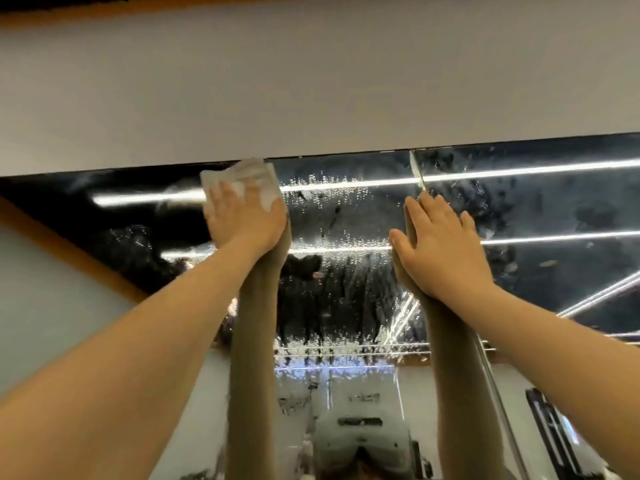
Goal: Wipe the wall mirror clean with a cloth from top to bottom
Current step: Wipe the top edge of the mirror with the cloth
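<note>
From the head view, the wall mirror (346, 237) is streaked and beaded with droplets, and a pale cloth (242, 178) lies at its top edge under the left hand's (247, 220) flat, spread fingers, while the right hand (440, 244) rests straight-fingered on the glass, well apart from the cloth.

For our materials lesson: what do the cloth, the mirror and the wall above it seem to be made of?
Cloth: thin, pale, partly see-through, so likely paper tissue or a wet wipe; not certain.
Mirror: glossy glass; it reflects light strips and both arms, and beads with droplets.
Wall: matte, smooth, grey-white, with no reflection; probably paint or plaster.
</note>
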`<state>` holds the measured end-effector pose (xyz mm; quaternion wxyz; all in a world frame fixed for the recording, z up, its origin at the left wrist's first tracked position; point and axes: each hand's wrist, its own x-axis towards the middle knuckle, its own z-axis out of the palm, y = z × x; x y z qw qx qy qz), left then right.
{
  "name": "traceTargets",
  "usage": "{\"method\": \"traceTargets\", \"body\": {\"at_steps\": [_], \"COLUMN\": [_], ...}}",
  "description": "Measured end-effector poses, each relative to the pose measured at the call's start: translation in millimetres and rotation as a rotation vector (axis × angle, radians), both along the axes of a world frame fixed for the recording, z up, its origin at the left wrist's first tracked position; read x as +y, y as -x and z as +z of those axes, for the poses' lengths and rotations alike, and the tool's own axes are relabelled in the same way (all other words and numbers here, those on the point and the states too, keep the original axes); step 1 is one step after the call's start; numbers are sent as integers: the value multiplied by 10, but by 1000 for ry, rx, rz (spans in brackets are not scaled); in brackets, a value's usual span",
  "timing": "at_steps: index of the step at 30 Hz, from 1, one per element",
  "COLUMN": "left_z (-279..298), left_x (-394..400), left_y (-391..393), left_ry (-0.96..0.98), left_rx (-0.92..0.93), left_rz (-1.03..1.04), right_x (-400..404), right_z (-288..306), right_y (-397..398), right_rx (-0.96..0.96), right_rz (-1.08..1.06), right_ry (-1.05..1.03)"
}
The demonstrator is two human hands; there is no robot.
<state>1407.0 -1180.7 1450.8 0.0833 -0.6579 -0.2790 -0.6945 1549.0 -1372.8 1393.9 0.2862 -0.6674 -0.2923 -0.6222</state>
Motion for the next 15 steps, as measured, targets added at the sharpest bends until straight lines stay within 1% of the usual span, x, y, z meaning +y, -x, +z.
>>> {"method": "traceTargets", "body": {"at_steps": [3,6,9,11,13,15], "left_z": [64,88,100,104,136,201], "left_x": [-466,-662,-586,-511,-411,-241], "left_y": [-386,-543,-456,-384,-319,-184], "left_ry": [-148,-189,-211,-240,-242,-185], "left_rx": [104,154,195,219,202,150], "left_rz": [-27,-59,-101,-83,-53,-37], "right_x": [-7,-6,-4,-12,-26,-34], "right_z": [-5,1,5,-2,-12,-21], "right_y": [-24,-24,-13,-5,3,5], "right_rx": [-2,-3,2,10,13,15], "right_rz": [12,17,26,25,24,26], "right_ry": [2,4,8,12,20,30]}}
